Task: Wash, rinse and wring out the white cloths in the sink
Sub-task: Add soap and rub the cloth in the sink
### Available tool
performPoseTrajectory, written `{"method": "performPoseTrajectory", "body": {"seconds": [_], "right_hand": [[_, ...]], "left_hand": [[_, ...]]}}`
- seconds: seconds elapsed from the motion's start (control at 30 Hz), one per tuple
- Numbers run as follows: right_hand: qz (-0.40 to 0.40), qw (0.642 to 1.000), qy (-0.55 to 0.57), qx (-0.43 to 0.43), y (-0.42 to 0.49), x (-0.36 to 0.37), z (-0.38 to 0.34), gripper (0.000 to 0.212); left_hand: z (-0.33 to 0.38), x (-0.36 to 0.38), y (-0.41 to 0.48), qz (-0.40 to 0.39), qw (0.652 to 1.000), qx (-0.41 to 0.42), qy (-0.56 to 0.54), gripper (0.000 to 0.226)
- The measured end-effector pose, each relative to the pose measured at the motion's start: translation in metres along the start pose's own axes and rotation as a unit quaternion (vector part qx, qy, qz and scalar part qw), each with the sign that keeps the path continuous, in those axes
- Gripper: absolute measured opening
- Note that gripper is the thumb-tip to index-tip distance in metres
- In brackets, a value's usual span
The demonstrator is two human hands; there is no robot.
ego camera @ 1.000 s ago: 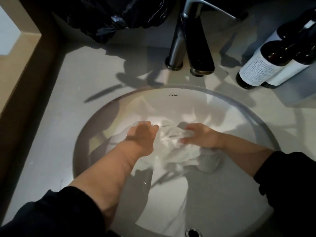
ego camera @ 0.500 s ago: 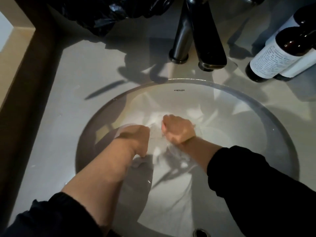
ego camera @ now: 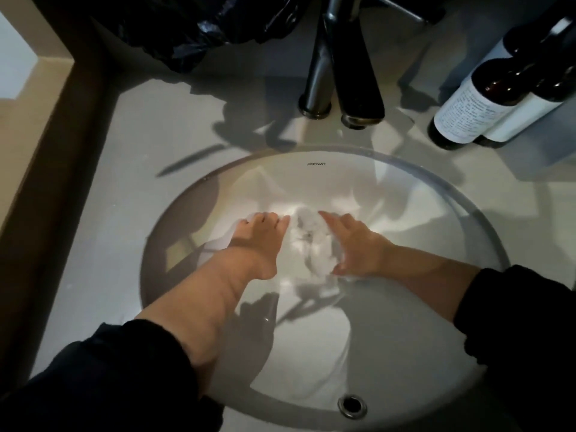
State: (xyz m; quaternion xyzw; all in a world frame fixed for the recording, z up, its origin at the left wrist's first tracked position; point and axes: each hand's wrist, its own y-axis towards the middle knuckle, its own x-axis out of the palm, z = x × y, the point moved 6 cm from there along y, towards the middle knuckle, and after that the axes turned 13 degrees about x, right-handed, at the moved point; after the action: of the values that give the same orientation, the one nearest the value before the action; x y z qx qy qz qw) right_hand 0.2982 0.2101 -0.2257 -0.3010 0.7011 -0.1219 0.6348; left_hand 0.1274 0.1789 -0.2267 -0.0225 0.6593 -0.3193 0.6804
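A crumpled white cloth (ego camera: pixel 308 235) lies in shallow water in the middle of the round white sink (ego camera: pixel 311 179). My left hand (ego camera: pixel 258 233) rests on the cloth's left part with its fingers stretched forward and flat. My right hand (ego camera: pixel 358 244) lies against the right side of the bunch, with straight fingers pointing toward the faucet and the thumb low by the near edge of the cloth. The cloth shows between the two hands; part of it is hidden under them. Dark sleeves are pushed up both forearms.
A dark metal faucet (ego camera: pixel 355 76) stands behind the sink, its spout over the far rim. Two dark bottles with white labels (ego camera: pixel 467 110) stand at the back right. A black plastic bag (ego camera: pixel 218 29) lies at the back left. A metal overflow hole (ego camera: pixel 351 406) sits in the near wall.
Half a second ago both hands were closed together on the bunched cloth. Now their fingers are straightened and the hands have spread apart, showing the cloth between them.
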Motion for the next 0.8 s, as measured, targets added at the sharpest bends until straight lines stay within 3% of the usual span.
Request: {"method": "performPoseTrajectory", "body": {"seconds": [0.07,0.13,0.2,0.27,0.33,0.4,0.43,0.5,0.67,0.8], "right_hand": [[-0.082,0.961,0.258,0.046,0.004,-0.011,0.02,0.068],[-0.058,0.916,0.382,0.107,-0.004,-0.03,0.04,0.046],[-0.002,0.894,0.424,0.148,-0.018,-0.042,0.041,0.044],[0.093,0.892,0.428,0.107,-0.029,-0.047,0.019,0.055],[0.186,0.916,0.356,0.01,-0.046,-0.04,-0.029,0.053],[0.277,0.956,0.092,-0.03,-0.041,-0.016,-0.062,0.061],[0.278,0.96,-0.002,-0.018,-0.032,-0.002,-0.069,0.066],[0.278,0.957,-0.08,-0.015,-0.016,0.017,-0.075,0.061],[0.329,0.932,-0.056,-0.145,0.002,0.016,-0.07,0.041],[0.281,0.954,-0.028,-0.101,0.014,0.009,-0.065,0.043]], "left_hand": [[0.001,0.002,-0.001,0.014,1.0,-0.004,-0.004,0.09],[-0.001,0.004,0.0,0.022,0.999,-0.015,-0.042,0.088],[-0.001,0.01,0.002,0.023,0.996,-0.024,-0.079,0.093],[-0.002,0.012,0.005,0.033,0.994,-0.025,-0.103,0.099],[-0.006,0.014,0.006,0.06,0.984,-0.023,-0.164,0.099],[-0.014,0.016,0.0,0.102,0.97,-0.036,-0.218,0.091],[-0.017,0.015,-0.003,0.119,0.968,-0.042,-0.217,0.085],[-0.021,0.015,-0.007,0.143,0.966,-0.049,-0.208,0.078],[-0.021,0.017,-0.005,0.141,0.967,-0.038,-0.21,0.079],[-0.019,0.009,-0.006,0.139,0.964,-0.056,-0.218,0.067]]}}
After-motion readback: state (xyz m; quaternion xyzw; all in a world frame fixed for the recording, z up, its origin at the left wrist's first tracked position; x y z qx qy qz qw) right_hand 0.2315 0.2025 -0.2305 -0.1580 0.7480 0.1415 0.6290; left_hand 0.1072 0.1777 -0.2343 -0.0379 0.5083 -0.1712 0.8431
